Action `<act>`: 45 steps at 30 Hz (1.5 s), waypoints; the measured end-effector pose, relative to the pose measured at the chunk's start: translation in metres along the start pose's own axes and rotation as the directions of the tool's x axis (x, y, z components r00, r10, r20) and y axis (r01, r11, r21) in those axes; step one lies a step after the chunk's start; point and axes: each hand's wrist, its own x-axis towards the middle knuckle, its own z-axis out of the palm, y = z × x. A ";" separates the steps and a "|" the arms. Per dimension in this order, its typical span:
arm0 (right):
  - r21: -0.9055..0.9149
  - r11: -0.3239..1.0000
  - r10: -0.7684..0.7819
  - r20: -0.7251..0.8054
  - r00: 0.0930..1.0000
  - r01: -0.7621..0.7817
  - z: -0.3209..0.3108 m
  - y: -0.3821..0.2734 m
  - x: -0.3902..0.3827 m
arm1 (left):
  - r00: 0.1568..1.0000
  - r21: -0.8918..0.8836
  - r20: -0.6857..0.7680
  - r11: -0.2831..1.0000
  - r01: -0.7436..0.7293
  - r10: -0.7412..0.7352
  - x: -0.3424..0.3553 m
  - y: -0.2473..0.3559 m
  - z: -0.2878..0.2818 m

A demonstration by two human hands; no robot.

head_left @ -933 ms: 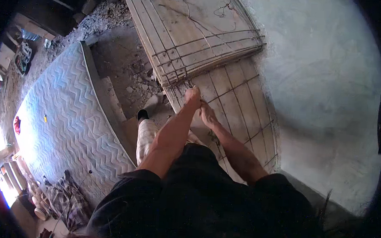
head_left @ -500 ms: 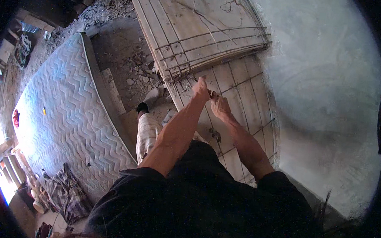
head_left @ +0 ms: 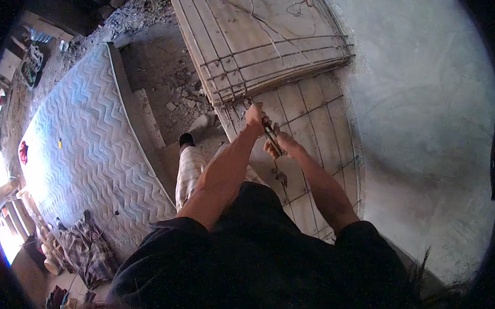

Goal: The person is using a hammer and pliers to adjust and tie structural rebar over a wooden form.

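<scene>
My left hand (head_left: 254,117) is closed beside the front corner of the raised boards, near the ends of steel bars; what its fingers hold is hidden. Just right of it and nearer to me, my right hand (head_left: 285,143) has its fingers wrapped round a slim, long-handled tool that looks like pliers (head_left: 271,134). The far end of the pliers meets my left hand. Below both hands, a grid of thin steel bars (head_left: 307,110) lies over pale boards. A small dark tangle, perhaps wire (head_left: 280,177), rests on that grid close to my right hand.
A raised board platform (head_left: 252,50) with more bars and loose wire stands ahead. On the left leans a patterned mattress (head_left: 94,131), with rubble (head_left: 178,99) beyond it. A grey wall (head_left: 425,134) rises at right. Crumpled checked cloth (head_left: 91,250) lies lower left.
My right hand has come back slightly toward me and turned, and the handles of the pliers now show between my hands. My left hand has shifted slightly left and nearer.
</scene>
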 end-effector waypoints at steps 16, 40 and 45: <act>-0.941 0.339 -0.779 -0.292 0.555 -0.020 0.023 0.033 0.014 | 0.992 0.004 -0.104 0.997 -0.076 0.076 0.024 -0.009 0.009; -0.998 0.035 -0.885 -0.007 0.465 0.051 0.003 0.001 -0.022 | 0.908 0.056 0.419 0.998 -0.031 0.005 0.002 -0.011 -0.007; -0.983 -0.009 -0.936 -0.056 0.348 -0.184 0.014 -0.005 -0.031 | 0.931 -0.034 0.362 0.998 0.051 -0.036 0.008 -0.016 -0.003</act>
